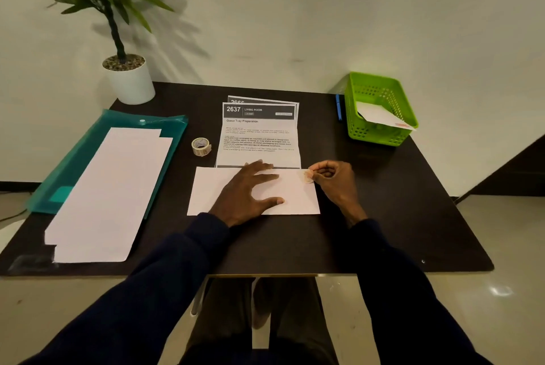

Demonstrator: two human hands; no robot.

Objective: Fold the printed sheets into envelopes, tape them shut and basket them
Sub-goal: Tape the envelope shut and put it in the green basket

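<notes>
Head view. Taping step in hand, by the look of it.

Flat on the dark table (pixel 383 202), directly in front of the person: a white folded envelope (pixel 295 201). Pressed on its middle, palm down, fingers straight and spread: the left hand (pixel 250 190). At its upper right corner: the right hand (pixel 333 177), fingers curled, pinching a short piece of tape (pixel 308 176) laid over the corner edge. Impossible to tell whether already stuck or only touching.

Just beyond the envelope's far edge, touching it or slightly tucked under: the printed sheets (pixel 259 134), the top one headed 2637, creased across, not yet folded up. Beyond the envelope to the left, near but apart: the tape roll (pixel 201 146). Well to the left of the envelope: a teal folder (pixel 165 129) with long white sheets (pixel 112 188) on top. Beyond the envelope to the right, well apart: the green basket (pixel 377 136), with one finished envelope (pixel 380 117) leaning inside. Far beyond to the left: a potted plant (pixel 126 78).

Next move, as a judgement: lay the tape across the open seam at that corner and rub it flat with a right fingertip. Keep the left palm's weight on meanwhile, to stop the fold springing or the paper sliding. Only then lift and carry across to the basket.
</notes>
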